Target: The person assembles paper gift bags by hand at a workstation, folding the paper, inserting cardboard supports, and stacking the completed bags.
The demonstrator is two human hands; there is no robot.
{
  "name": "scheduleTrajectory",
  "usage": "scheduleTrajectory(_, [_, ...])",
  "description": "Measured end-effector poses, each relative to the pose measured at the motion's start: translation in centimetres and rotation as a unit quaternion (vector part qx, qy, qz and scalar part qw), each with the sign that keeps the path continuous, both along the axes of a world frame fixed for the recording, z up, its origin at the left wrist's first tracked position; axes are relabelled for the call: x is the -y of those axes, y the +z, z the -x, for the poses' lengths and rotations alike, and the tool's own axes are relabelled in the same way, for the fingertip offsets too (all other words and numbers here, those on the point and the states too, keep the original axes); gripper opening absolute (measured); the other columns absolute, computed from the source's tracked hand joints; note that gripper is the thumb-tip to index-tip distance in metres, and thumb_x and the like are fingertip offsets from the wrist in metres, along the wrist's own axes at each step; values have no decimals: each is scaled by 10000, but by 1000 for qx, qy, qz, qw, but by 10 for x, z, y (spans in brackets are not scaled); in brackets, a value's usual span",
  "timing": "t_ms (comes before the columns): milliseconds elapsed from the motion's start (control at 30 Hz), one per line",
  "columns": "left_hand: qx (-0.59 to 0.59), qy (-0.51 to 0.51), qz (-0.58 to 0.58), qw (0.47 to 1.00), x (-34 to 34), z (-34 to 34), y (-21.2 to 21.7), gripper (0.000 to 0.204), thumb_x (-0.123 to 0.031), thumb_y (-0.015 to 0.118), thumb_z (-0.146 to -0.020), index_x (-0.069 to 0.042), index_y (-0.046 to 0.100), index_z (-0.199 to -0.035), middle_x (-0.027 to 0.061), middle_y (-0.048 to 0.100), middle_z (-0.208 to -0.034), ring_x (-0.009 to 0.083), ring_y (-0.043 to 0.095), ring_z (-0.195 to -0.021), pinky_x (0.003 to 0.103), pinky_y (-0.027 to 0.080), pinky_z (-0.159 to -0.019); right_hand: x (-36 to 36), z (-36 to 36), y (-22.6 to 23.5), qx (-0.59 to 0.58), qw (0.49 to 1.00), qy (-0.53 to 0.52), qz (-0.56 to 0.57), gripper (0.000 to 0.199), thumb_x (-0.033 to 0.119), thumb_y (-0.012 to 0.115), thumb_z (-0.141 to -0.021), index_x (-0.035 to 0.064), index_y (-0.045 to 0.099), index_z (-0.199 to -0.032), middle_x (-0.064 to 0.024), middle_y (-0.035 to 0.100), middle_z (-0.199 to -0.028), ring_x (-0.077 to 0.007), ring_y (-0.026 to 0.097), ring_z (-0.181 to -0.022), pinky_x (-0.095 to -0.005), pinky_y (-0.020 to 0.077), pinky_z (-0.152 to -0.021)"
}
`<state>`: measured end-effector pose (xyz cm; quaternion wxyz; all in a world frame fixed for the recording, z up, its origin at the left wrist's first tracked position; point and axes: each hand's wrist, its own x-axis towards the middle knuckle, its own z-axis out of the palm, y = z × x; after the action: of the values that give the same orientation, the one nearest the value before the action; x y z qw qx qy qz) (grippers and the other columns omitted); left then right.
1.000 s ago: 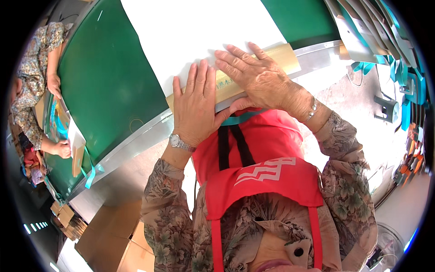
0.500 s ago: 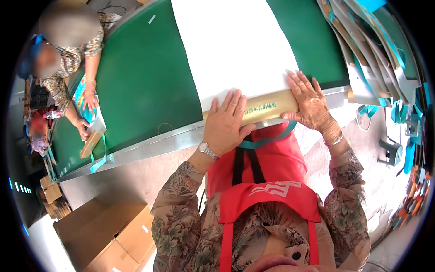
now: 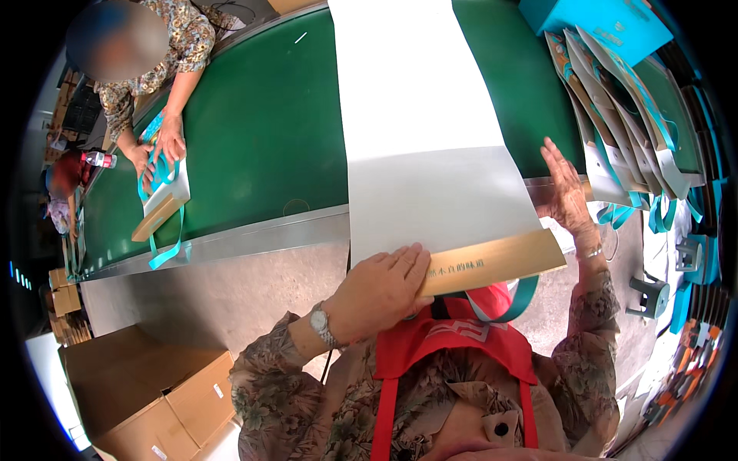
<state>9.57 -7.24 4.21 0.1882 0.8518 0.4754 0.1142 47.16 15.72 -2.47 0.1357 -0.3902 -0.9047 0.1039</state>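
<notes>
A long white card sheet stretches over the green table, its near part bent down across the table edge toward me. A folded gold band with small printing runs along its near end, and a teal ribbon loop hangs below it. At the band's left end, my left hand grips the sheet, fingers on top; the thumb is mostly hidden. My right hand is off the sheet, just beyond its right side near the table edge, fingers stretched out and holding nothing.
Several paper bags with teal ribbons lean at the table's right, by a teal box. At the left, a co-worker's hands handle a similar bag. An open cardboard box and a grey stool stand on the floor.
The sheet's gold end has come off the table edge toward me, with my left hand on it. My right hand has let go and moved right. The co-worker's hands have shifted on their bag.
</notes>
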Motion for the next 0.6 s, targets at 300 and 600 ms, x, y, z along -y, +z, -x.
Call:
scheduleTrajectory(300, [0, -51, 89, 995, 13, -4, 98, 699, -392, 718, -917, 79, 523, -1395, 256, 634, -1346, 365, 702, -1082, 420, 587, -907, -21, 35, -1, 53, 995, 81, 11, 909, 164, 887, -726, 169, 481, -1540, -54, 420, -1647, -284, 381, -1529, -444, 309, -1272])
scheduleTrajectory(600, [-112, -69, -189, 973, -99, 63, 227, 573, -494, 605, -1004, 17, 644, -1261, 170, 718, -1131, 275, 708, -952, 371, 588, -795, -19, 48, -32, -209, 935, 62, 281, 478, 236, 621, -1019, 34, 542, -1445, -138, 549, -1504, -262, 515, -1384, -433, 388, -1182])
